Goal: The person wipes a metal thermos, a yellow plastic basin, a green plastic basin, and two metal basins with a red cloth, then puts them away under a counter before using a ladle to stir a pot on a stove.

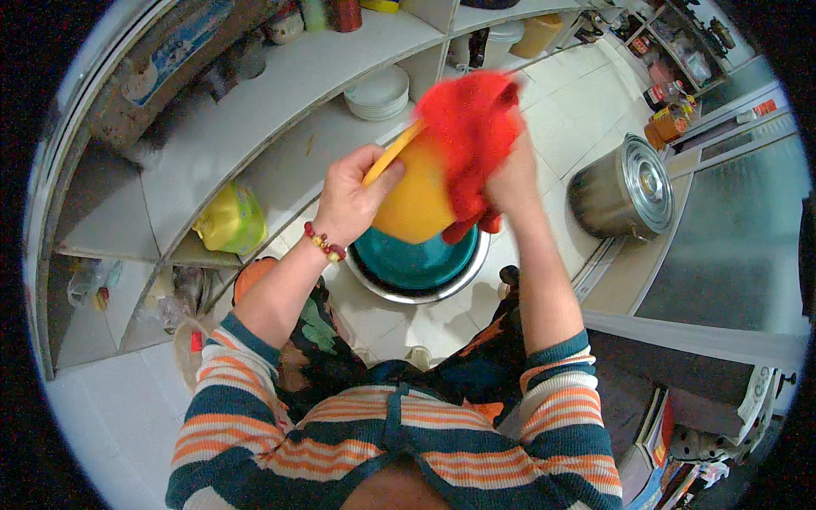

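My left hand [354,194], with a beaded bracelet at the wrist, grips the rim of a yellow plastic container [414,201], thumb on the inner side. The container is tilted and raised in front of me. My right hand [514,182] holds a bright red cloth [475,121] against the container's right side, covering part of it; motion blurs the cloth, and the fingers are mostly hidden. Directly below, on the tiled floor between my feet, a teal basin [408,271] sits inside a wider vessel with a shiny metal rim [417,299].
Along the left runs a low shelf unit [268,121] holding a stack of white plates [377,95] and a yellow-green jug [233,220]. A lidded metal stockpot [621,185] stands at right, beside frosted glass panels [720,236]. Bottles [669,121] stand behind the pot.
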The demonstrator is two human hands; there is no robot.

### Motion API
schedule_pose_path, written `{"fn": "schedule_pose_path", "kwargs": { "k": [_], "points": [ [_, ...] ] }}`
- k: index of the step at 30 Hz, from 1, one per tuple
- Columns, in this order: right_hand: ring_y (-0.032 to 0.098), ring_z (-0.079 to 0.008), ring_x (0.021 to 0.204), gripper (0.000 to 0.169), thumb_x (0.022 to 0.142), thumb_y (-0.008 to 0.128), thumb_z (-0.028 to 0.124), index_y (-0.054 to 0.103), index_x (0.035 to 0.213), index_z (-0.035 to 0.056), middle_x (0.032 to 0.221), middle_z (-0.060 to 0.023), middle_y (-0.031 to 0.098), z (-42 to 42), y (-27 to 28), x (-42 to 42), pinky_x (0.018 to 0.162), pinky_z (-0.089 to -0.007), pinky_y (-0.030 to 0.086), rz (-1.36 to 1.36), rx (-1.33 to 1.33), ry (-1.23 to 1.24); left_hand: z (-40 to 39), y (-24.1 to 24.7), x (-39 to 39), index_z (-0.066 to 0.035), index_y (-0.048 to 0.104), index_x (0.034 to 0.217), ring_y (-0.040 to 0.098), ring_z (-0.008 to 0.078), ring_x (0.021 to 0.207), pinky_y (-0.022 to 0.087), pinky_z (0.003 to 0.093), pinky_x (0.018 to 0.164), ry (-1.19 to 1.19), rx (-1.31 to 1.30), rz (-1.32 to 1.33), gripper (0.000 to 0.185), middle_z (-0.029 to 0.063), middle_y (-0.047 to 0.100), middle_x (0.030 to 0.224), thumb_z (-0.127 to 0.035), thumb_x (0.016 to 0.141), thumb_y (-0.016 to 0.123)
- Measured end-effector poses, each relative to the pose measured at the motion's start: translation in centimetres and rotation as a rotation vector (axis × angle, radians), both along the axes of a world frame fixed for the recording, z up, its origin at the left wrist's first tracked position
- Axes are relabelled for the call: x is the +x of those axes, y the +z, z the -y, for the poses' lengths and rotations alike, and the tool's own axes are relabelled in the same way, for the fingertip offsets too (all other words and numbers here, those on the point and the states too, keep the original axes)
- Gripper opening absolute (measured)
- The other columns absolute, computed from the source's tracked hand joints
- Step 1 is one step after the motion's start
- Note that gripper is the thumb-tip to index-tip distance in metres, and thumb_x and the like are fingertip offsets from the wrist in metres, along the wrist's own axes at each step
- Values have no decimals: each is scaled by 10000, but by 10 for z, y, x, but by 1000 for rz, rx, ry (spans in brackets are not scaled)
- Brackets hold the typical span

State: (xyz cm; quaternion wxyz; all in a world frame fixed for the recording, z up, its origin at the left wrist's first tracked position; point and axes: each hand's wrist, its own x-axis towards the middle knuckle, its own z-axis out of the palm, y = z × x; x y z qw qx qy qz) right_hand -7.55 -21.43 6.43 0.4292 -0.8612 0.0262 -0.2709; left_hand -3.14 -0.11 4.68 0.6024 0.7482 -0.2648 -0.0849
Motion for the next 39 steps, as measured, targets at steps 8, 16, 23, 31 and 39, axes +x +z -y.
{"fn": "schedule_pose_path", "kwargs": {
  "k": [8, 16, 23, 31, 39],
  "points": [
    [584, -215, 1035, 472, 910, 494, 416, 521, 1232, 72, 1169, -91, 601, 71, -46, 3, 907, -362, 464, -120, 1444, 277, -11, 18, 2, -5, 608, 1056, 594, 124, 880, 465, 255, 789, 15, -683, -382, 265, 47, 641, 981, -225, 909, 586],
    [627, -234, 865, 341, 908, 480, 272, 567, 1103, 7, 1026, -136, 638, 91, -67, 24, 783, -339, 514, 188, 1287, 408, -7, -6, 15, -54, 457, 1295, 482, 224, 1199, 369, 380, 1021, -116, -853, -810, 443, 77, 513, 1307, -280, 921, 535],
    [643, -241, 836, 395, 865, 546, 358, 570, 1044, 6, 966, -129, 643, 80, -37, 2, 775, -353, 521, 62, 1356, -12, -12, 0, 15, -55, 471, 1273, 523, 211, 1148, 406, 368, 991, -206, -860, -948, 447, 86, 542, 1256, -302, 913, 567],
    [363, -387, 1269, 653, 714, 575, 69, 402, 1343, 96, 1344, -176, 418, -33, -23, -15, 1053, -474, 283, 127, -112, -163, 25, -16, 5, -45, 457, 1282, 528, 228, 1141, 434, 380, 966, 51, -781, -827, 485, 86, 528, 1273, -349, 916, 552],
    [277, -421, 1301, 742, 632, 575, 119, 423, 1354, 201, 1425, -121, 333, -22, 17, -15, 1058, -547, 233, 116, -546, 115, 20, -21, 7, -34, 415, 1321, 500, 255, 1182, 401, 417, 1014, -220, -929, -992, 507, 119, 496, 1312, -351, 936, 508]
  ]
}}
